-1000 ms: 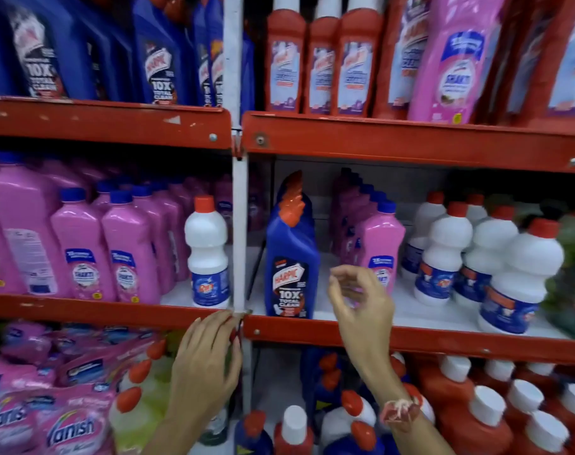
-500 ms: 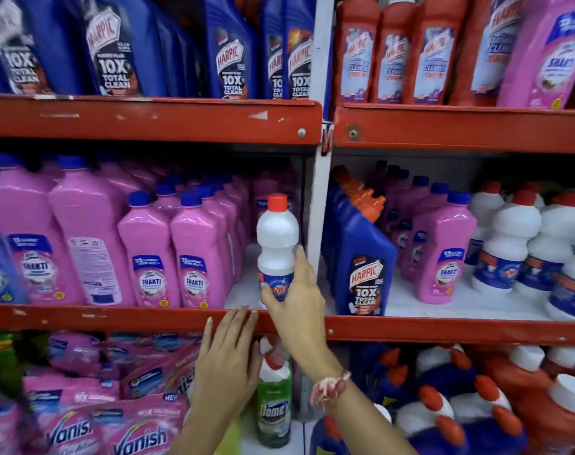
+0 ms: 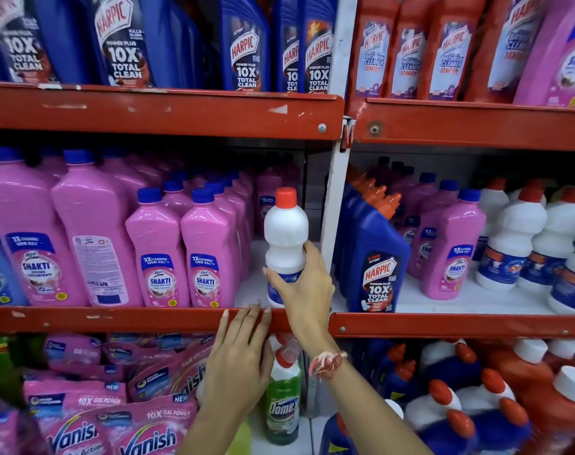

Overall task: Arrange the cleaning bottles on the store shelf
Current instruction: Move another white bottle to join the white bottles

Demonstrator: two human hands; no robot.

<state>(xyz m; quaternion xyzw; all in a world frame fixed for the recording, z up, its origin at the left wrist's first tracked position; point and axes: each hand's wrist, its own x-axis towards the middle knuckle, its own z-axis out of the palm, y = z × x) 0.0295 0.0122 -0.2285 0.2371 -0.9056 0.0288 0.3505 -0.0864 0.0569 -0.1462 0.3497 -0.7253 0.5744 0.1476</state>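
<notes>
1. The right hand [image 3: 304,290] wraps its thumb and fingers around the lower body of the white bottle [image 3: 286,238], which stands at the front of the middle shelf [image 3: 132,318], just left of the white upright post [image 3: 333,205]. The left hand [image 3: 238,359] lies flat with fingers spread, fingertips touching the shelf's red front edge below the bottle; it holds nothing.
2. Risk: the hold sits low on a tall, narrow bottle, so a quick lift could tip the red-capped top against the post.
3. Risk: swinging it left of the post could knock the nearest pink bottles [image 3: 184,254], which stand packed close and might topple in a row.
4. Readable left of the post: "SHAKTI", "2X CLEANING GERM KILL" on the pink bottles; "Vanish", "10X OXI POWER" on pouches [image 3: 141,431] below; "Domex" on a green bottle [image 3: 282,402].
5. Right of the post: "HARPIC POWER PLUS 10X TOTAL CLEAN" on the blue bottle [image 3: 376,267].
6. The white bottle's own label is hidden by the hand.
</notes>
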